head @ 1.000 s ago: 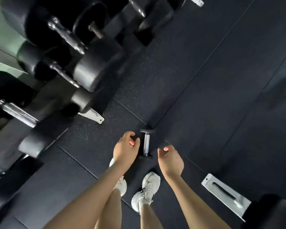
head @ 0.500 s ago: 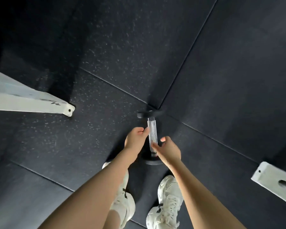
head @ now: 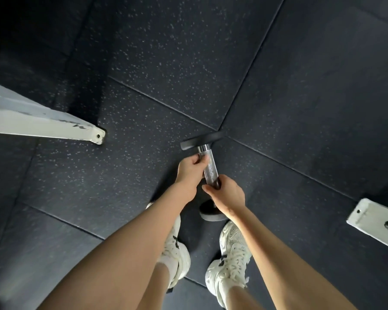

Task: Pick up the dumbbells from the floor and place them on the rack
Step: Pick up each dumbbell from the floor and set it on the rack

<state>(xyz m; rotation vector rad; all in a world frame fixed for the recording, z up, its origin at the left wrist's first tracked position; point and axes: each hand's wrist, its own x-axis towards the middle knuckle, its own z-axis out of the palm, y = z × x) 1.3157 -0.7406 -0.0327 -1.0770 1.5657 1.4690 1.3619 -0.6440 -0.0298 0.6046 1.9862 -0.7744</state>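
Observation:
A small dumbbell (head: 208,166) with a knurled chrome handle and thin black end plates lies on the dark rubber floor right in front of my feet. My left hand (head: 189,170) curls around the far half of the handle, just below the far plate (head: 202,140). My right hand (head: 227,194) grips the near end of the handle and hides part of the near plate (head: 207,212). The rack's shelves and the other dumbbells are out of view.
A white metal rack foot (head: 43,121) juts in from the left edge along the floor. Another white metal foot (head: 376,222) with a slot lies at the right edge. My two white sneakers (head: 230,260) stand just behind the dumbbell.
My head has dropped towards the floor, so the rack full of dumbbells left the view. Both hands went from hovering open beside the handle to closing on it.

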